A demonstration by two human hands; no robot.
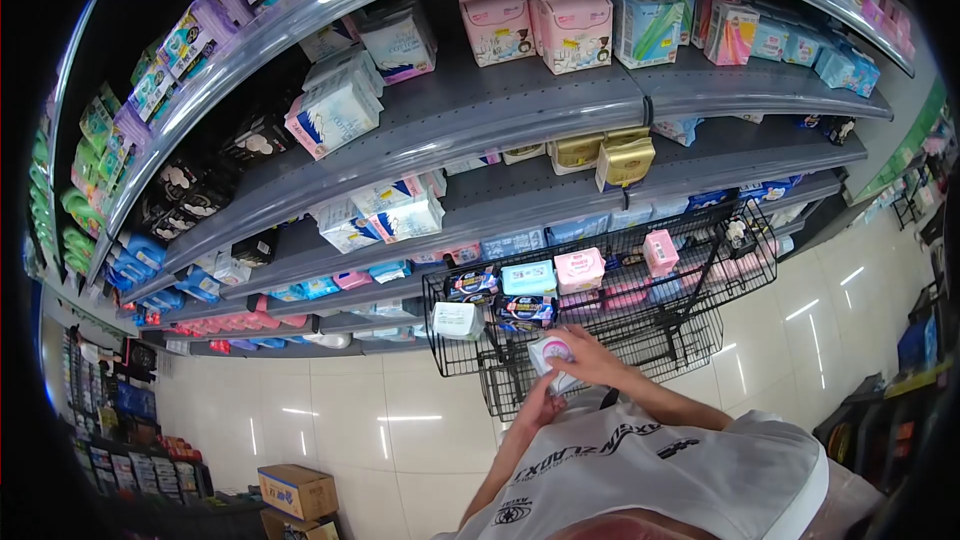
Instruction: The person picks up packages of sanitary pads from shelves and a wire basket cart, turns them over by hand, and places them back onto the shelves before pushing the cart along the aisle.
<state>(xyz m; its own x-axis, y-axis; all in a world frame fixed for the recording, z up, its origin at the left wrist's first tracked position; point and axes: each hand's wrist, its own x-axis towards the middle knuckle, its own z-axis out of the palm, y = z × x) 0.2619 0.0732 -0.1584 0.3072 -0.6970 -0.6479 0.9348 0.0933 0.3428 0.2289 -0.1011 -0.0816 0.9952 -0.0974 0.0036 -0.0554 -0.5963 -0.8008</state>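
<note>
Both my hands hold a small white pack with a pink round mark [553,352], close to my body at the near edge of a black wire cart [690,325]. My left hand [541,404] grips its lower side, and my right hand [590,358] has its fingers on the upper right side. In the cart's top basket lie a light blue pack [529,279], a pink pack [579,269], a white pack [458,320], dark blue packs [526,312] and another pink pack [660,252].
Curved grey shelves [520,115] full of packs span the view beyond the cart. Gold packs [625,160] stand on a middle shelf. Cardboard boxes [298,492] are stacked on the tiled floor at the lower left. Dark shelving is at the lower right.
</note>
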